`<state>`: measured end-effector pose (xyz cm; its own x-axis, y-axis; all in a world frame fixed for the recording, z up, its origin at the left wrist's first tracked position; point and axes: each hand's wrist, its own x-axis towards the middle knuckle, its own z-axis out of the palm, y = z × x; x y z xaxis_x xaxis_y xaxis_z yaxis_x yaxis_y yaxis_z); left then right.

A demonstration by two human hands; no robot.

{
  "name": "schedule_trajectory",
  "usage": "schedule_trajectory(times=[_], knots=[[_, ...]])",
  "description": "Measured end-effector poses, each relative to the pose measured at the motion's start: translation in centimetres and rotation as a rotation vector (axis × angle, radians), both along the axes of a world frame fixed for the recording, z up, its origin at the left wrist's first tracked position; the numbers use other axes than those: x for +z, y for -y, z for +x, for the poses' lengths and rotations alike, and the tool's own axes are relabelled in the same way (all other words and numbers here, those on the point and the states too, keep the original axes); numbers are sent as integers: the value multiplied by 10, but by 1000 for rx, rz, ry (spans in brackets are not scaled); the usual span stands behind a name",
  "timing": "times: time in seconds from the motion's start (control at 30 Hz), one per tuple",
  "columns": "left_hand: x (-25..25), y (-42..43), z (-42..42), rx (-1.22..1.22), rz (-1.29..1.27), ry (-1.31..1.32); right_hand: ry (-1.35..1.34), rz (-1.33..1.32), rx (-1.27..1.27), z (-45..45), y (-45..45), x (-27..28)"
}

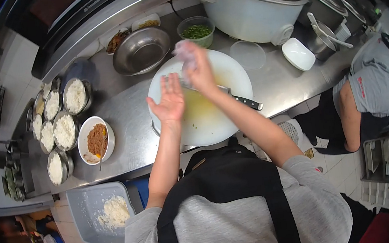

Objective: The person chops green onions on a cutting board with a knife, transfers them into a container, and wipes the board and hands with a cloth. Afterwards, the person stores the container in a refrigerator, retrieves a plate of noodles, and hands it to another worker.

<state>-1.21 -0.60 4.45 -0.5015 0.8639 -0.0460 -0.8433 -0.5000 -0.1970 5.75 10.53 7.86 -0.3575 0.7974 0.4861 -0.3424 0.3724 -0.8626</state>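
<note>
Over the round white cutting board (215, 131), my left hand (170, 102) is held palm up with its fingers stretched out and nothing on it. My right hand (201, 74) grips a crumpled pinkish-white thing (185, 52), smeared by motion, whose kind I cannot make out. Below the right forearm, a knife (248, 102) lies across the board, its black handle jutting past the right edge. Yellowish liquid stains the middle of the board. Just behind stands a clear tub of chopped green herbs (197, 32), with a steel bowl (142, 50) to its left.
Several steel bowls of rice (65, 132) stand at left beside a white bowl of brown filling (97, 139) with a spoon. A large rice cooker (258, 11) and a white dish (299, 54) occupy the back right. A grey bin (82, 218) sits below left. A co-worker (374, 80) stands at right.
</note>
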Motion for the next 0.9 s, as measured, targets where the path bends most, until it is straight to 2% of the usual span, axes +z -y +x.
schedule_trajectory(times=[0.03,0.1,0.13,0.2,0.23,0.3,0.33,0.37,0.4,0.43,0.47,0.5,0.57,0.67,0.73,0.77,0.8,0.83,0.87,0.9], knots=[[4,-6,-6,-18,-1,-4,-62,127,43,-1,20,0],[14,-12,-11,119,-231,-232,242,104,51,-4,46,-25],[18,-12,-12,116,-234,-232,243,100,49,4,52,-17],[27,-14,-18,205,-261,-501,318,-150,310,16,53,5],[22,-13,-24,206,-269,-497,322,-157,315,22,54,7],[11,-15,-37,390,-648,-933,204,-262,522,31,53,15],[10,-16,-36,434,-741,-1046,206,-260,526,33,58,24],[8,-18,-35,480,-840,-1154,253,51,391,34,70,31],[8,-19,-21,535,-799,-1153,295,357,248,33,78,36],[5,-24,-8,588,-758,-1149,295,355,248,27,80,31],[2,-31,5,574,-543,-1048,289,337,190,21,81,25],[4,-33,13,576,-545,-1046,283,322,134,16,80,17],[22,-32,28,333,-596,-891,294,248,185,10,65,12],[44,-20,57,-34,-665,-639,118,148,142,5,29,17],[45,-22,79,49,-527,-845,94,106,37,6,-9,14],[42,-18,83,64,-530,-840,114,77,26,6,-28,6],[38,-15,86,32,-535,-1020,134,50,16,8,-44,0],[38,-14,87,-1,-538,-1200,289,120,34,19,-55,4],[38,-15,82,18,-540,-1191,445,195,53,29,-69,11],[41,-12,75,-134,-598,-1291,449,205,71,34,-79,15]])
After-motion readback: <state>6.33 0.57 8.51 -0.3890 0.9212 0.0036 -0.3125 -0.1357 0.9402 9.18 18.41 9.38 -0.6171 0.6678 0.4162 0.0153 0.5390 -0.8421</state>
